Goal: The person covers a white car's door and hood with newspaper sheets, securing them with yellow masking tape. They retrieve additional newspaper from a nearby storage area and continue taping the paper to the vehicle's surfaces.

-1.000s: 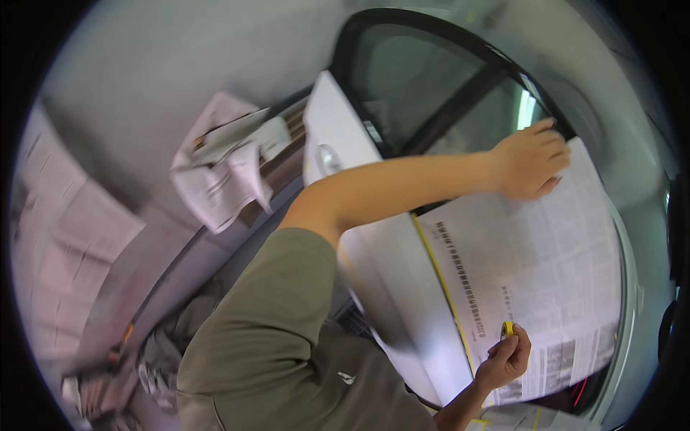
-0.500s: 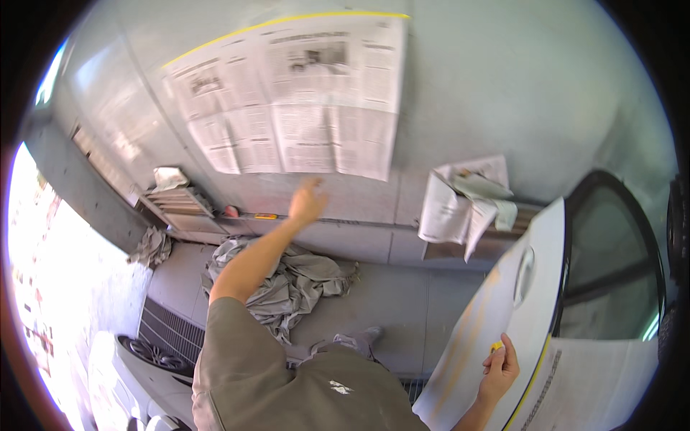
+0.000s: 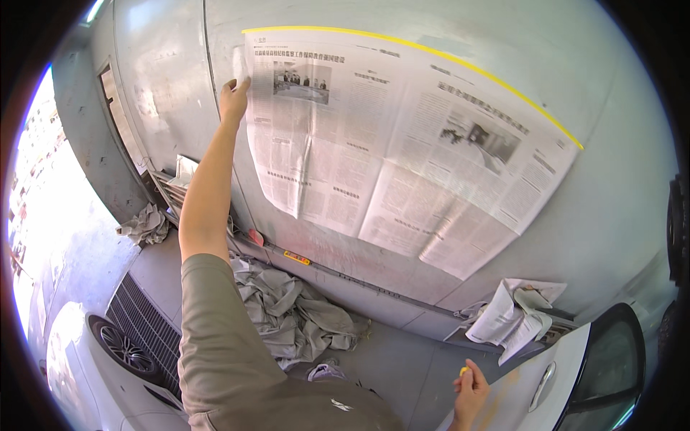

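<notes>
A sheet of newspaper [image 3: 345,144] hangs on the grey wall, with a strip of yellow tape [image 3: 431,57] along its top edge and its creased lower part hanging loose. My left hand [image 3: 234,100] is raised to the sheet's upper left edge. Its thumb meets or nearly meets the paper, and the fingers look apart and slightly bent. Low on the right, beside a pale car door panel [image 3: 528,373], my right hand [image 3: 471,394] pinches a small yellow thing [image 3: 463,371], mostly covered by the fingers; its kind cannot be made out.
Crumpled grey sheeting [image 3: 295,316] lies on the floor by the wall. More folded newspaper [image 3: 507,316] sits on a ledge at right. A small orange-yellow item [image 3: 296,257] rests on the wall ledge. A white car [image 3: 86,359] and floor grating [image 3: 144,323] are at lower left.
My left hand has gone up and left, from below the newspaper to its upper left edge. The view has turned and come closer to the sheet. My right hand still holds the small yellow thing.
</notes>
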A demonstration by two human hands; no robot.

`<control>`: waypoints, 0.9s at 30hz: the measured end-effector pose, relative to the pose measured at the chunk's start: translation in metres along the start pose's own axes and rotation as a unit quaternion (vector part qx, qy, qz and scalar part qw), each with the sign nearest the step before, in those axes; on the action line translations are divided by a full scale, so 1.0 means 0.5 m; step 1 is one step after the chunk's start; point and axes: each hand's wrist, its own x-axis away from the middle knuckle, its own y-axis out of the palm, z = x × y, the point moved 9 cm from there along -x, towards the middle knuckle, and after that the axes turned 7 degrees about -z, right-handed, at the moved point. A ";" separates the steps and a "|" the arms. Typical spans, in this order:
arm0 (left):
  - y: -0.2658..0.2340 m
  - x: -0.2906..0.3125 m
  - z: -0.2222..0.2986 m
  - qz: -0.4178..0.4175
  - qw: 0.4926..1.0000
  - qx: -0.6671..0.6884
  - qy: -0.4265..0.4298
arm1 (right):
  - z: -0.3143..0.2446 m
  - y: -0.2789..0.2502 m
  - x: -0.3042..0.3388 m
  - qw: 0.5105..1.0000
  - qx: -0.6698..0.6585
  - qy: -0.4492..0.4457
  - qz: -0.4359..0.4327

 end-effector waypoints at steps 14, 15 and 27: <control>0.101 -0.240 0.124 -0.258 0.888 0.368 -0.098 | -0.152 0.223 -0.073 0.993 0.077 -0.055 -0.067; 0.104 -0.241 0.124 -0.243 0.888 0.381 -0.084 | -0.158 0.232 -0.071 0.992 0.083 -0.066 -0.069; -0.059 -0.097 0.226 0.047 0.988 0.087 0.121 | -0.470 0.321 -0.096 0.911 0.295 -0.267 -0.108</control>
